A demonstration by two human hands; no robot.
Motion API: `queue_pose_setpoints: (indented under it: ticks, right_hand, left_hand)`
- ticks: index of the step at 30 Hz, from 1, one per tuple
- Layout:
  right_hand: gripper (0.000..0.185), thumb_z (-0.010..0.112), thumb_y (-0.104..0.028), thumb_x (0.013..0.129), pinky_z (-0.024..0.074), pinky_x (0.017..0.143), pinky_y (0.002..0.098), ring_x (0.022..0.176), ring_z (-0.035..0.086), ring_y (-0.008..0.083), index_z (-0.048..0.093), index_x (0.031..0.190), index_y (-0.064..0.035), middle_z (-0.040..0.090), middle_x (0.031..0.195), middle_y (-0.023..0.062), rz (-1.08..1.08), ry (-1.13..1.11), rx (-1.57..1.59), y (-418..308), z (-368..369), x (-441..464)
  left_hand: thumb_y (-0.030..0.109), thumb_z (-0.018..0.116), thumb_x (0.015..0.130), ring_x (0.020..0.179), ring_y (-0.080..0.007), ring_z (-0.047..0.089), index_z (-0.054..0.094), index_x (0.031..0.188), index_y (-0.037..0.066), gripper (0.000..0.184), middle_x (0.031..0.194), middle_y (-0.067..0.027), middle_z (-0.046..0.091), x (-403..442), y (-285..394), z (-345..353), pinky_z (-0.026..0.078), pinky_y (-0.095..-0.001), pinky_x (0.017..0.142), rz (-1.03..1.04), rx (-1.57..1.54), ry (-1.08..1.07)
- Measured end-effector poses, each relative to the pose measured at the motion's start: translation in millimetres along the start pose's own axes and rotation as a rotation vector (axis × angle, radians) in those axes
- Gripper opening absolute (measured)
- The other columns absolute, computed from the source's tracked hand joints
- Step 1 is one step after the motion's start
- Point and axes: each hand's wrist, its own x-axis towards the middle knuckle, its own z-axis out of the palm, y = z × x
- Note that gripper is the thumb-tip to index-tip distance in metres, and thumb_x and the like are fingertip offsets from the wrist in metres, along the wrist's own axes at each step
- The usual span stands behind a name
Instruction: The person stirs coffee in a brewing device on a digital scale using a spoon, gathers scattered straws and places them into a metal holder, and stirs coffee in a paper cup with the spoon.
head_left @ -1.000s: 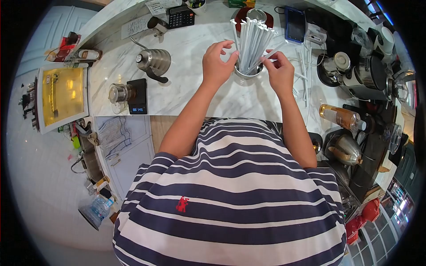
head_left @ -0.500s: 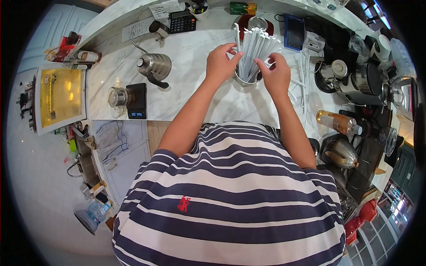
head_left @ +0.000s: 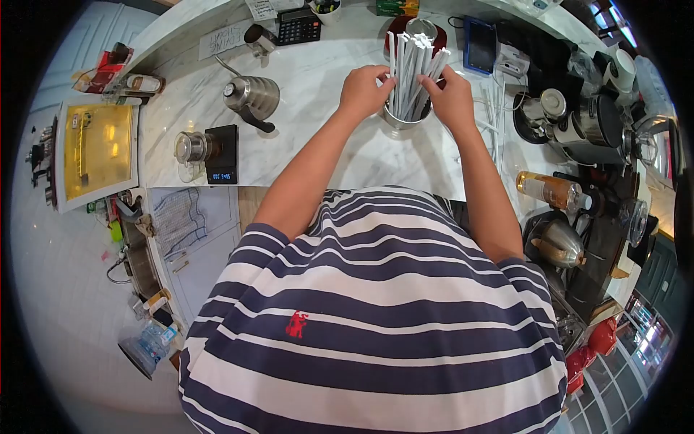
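A bundle of white paper-wrapped straws [head_left: 412, 72] stands upright in a round metal cup [head_left: 402, 123] on the marble counter. At the bundle's left side, my left hand [head_left: 364, 91] has its thumb and fingers closed around the outermost straws. My right hand [head_left: 452, 101] pinches a few straws on the right, which lean outward from the rest. More loose white straws [head_left: 490, 116] lie on the counter beyond my right hand. The lower ends of the bundle are hidden inside the cup.
To the left are a gooseneck kettle [head_left: 253, 99] and a black scale [head_left: 223, 155] beside a glass server [head_left: 192, 148]. A dark red tray [head_left: 394, 47] lies behind the cup. An amber bottle [head_left: 543, 188] and a metal pitcher [head_left: 558, 242] are on the right.
The straws have spread apart, and those at the right now lean out in my right hand. Both hands have closed in on the straws. The view has shifted slightly.
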Motion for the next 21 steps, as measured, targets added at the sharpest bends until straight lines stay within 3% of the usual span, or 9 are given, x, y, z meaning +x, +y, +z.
queue_pose_setpoints:
  ticks: [4,8,11,14,17,18,21]
  right_hand:
    - [0.044,0.085,-0.032,0.088,0.0563,0.072,0.0406,0.072,0.072,0.0254,0.073,0.118,-0.0024,0.076,0.086,0.0136,0.043,-0.003,0.059,11,-2,-7]
    - [0.054,0.087,-0.037,0.087,0.0569,0.074,0.039,0.081,0.072,0.0203,0.072,0.123,0.0001,0.077,0.097,0.0128,0.031,0.109,0.209,36,-10,-24]
    - [0.054,0.087,-0.034,0.086,0.0573,0.077,0.0381,0.089,0.073,0.0236,0.072,0.128,-0.0039,0.076,0.108,0.015,0.163,0.079,0.158,87,-25,-43]
    - [0.048,0.084,-0.027,0.087,0.0573,0.083,0.0405,0.095,0.073,0.0299,0.072,0.129,-0.0076,0.076,0.111,0.0159,0.315,-0.004,-0.079,140,-30,-64]
    - [0.041,0.08,-0.022,0.088,0.0563,0.089,0.0438,0.104,0.07,0.0341,0.074,0.127,-0.011,0.076,0.114,0.0149,0.166,0.01,-0.24,159,-21,-81]
    - [0.033,0.079,-0.02,0.088,0.0554,0.091,0.0465,0.107,0.067,0.035,0.077,0.119,-0.0111,0.074,0.111,0.0129,0.09,0.035,-0.248,157,-15,-83]
    - [0.027,0.08,-0.02,0.086,0.0559,0.087,0.0474,0.104,0.065,0.0347,0.078,0.111,-0.0107,0.072,0.106,0.0114,-0.08,-0.039,-0.431,149,-6,-82]
  left_hand:
    - [0.026,0.08,0.09,0.072,-0.0207,0.064,0.078,0.119,0.008,0.035,0.097,-0.0079,0.076,-4,-3,2,0.055,-0.0353,0.07,-0.029,-0.052,-0.031]
    - [0.026,0.082,0.09,0.083,-0.0185,0.064,0.071,0.134,0.012,0.048,0.112,-0.0086,0.07,-26,-8,-3,0.055,-0.0351,0.074,-0.066,-0.114,0.09]
    - [0.023,0.083,0.089,0.081,-0.0209,0.064,0.071,0.129,0.008,0.044,0.109,-0.0096,0.069,-58,-14,-8,0.055,-0.0356,0.077,-0.126,-0.144,0.221]
    - [0.022,0.082,0.09,0.082,-0.0201,0.064,0.072,0.127,0.008,0.041,0.109,-0.0097,0.07,-97,-10,-9,0.055,-0.0351,0.077,-0.203,-0.173,0.194]
    - [0.021,0.082,0.09,0.082,-0.0196,0.064,0.072,0.126,0.008,0.04,0.107,-0.0098,0.071,-125,-13,6,0.055,-0.0346,0.077,-0.21,-0.202,0.058]
    - [0.024,0.081,0.091,0.079,-0.0194,0.063,0.073,0.126,0.008,0.04,0.103,-0.0093,0.072,-129,-11,11,0.054,-0.0341,0.076,-0.213,-0.202,0.018]
    - [0.028,0.079,0.092,0.076,-0.0192,0.062,0.073,0.127,0.009,0.04,0.101,-0.0088,0.072,-132,-3,27,0.054,-0.0343,0.074,-0.29,-0.221,-0.175]
